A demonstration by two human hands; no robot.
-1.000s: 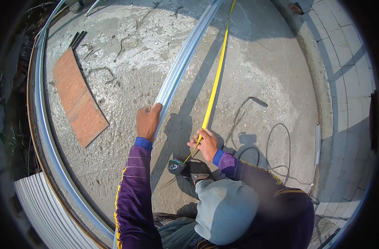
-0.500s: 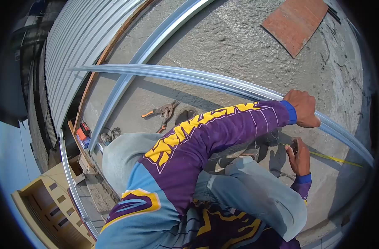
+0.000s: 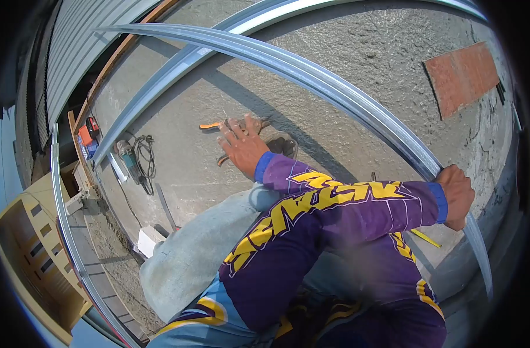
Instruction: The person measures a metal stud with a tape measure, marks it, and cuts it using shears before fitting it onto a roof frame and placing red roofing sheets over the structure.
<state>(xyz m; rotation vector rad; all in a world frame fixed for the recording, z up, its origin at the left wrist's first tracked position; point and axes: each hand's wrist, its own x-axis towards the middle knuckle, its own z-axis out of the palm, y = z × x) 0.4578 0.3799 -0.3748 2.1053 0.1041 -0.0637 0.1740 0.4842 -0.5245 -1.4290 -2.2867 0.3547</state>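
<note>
My left hand [image 3: 456, 197] is closed around a long galvanized metal channel [image 3: 334, 93], near its right end. My left forearm stretches across the view toward it. Passing under that arm, my right hand [image 3: 242, 145] reaches left with its fingers spread over a pair of tin snips [image 3: 210, 126]. The snips have orange-tipped handles and lie on the concrete, partly covered by the hand and its fingers. A short length of yellow measuring tape [image 3: 425, 238] shows below my left wrist; the rest of it is hidden behind my sleeves.
A second metal channel [image 3: 155, 95] crosses under the held one. An angle grinder [image 3: 129, 161] with a coiled cord lies at left, near a red-and-black tool [image 3: 91, 129]. A reddish board [image 3: 462, 78] rests on rough concrete [image 3: 358, 35]. Corrugated sheeting [image 3: 82, 58] borders the upper left.
My right hand has moved from beside the measuring tape, at right, across to the snips, letting go of a dark object. My left hand still grips the channel, and the view has shifted.
</note>
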